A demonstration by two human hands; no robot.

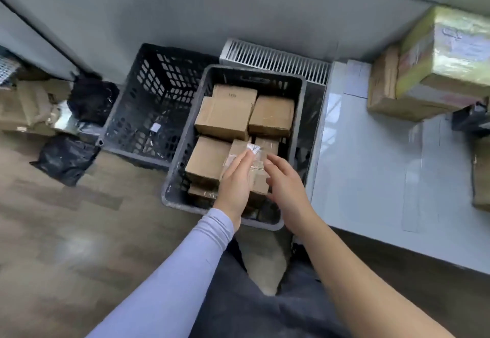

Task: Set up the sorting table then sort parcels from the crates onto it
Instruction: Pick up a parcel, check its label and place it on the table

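Left hand (pixel 236 178): fingers nearly straight and together, laid flat on the left face and top of a small taped parcel (pixel 256 170); a loose, open grip.
Right hand (pixel 285 186): fingers gently curved against the parcel's right side, thumb toward its top; whether this grip has closed round it cannot be told.
Small taped parcel: brown cardboard, narrow box shape, wrapped in glossy clear tape with a white label on its far end; held between both hands above the near end of the solid crate.
Solid crate (pixel 298 115): dark grey plastic, smooth walls, rounded corners, on the floor just left of the worktop.
Other parcels (pixel 224 119): matte brown cardboard boxes, square-edged, packed close inside the solid crate.
Lattice crate (pixel 156 93): dark plastic with perforated walls, touching the solid crate's left side.
Worktop (pixel 371 168): glossy white, flat, carrying a yellowish film-wrapped box (pixel 448 54) on cardboard.
Floor (pixel 66 231): wood-look planks.
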